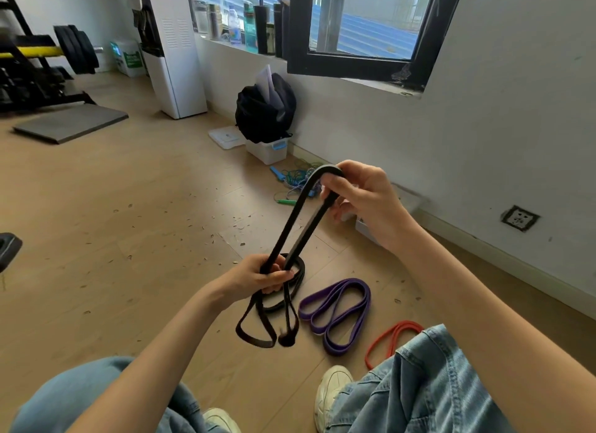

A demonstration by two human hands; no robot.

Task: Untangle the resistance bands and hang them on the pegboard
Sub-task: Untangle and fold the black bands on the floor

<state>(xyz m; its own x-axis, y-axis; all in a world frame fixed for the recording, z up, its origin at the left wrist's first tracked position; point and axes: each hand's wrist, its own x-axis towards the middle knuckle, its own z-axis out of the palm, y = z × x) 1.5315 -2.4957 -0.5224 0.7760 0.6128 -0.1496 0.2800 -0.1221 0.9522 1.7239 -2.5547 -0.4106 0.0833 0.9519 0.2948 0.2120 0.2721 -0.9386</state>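
A black resistance band point(298, 218) stretches between both hands above the wooden floor. My right hand point(364, 195) pinches its upper loop, raised toward the wall. My left hand point(263, 276) grips the tangled lower part, where loops hang down beneath the fist. A purple band point(335, 310) lies folded on the floor just right of the hanging loops. A red band point(388, 337) lies beyond it, partly hidden by my right knee. No pegboard is in view.
A black backpack point(266, 108) sits on a white bin point(267, 150) by the wall, with tangled skipping ropes point(295, 181) beside it. A white cabinet point(175, 49) and weight rack point(42, 62) stand at the far left. My knees and shoes fill the bottom edge.
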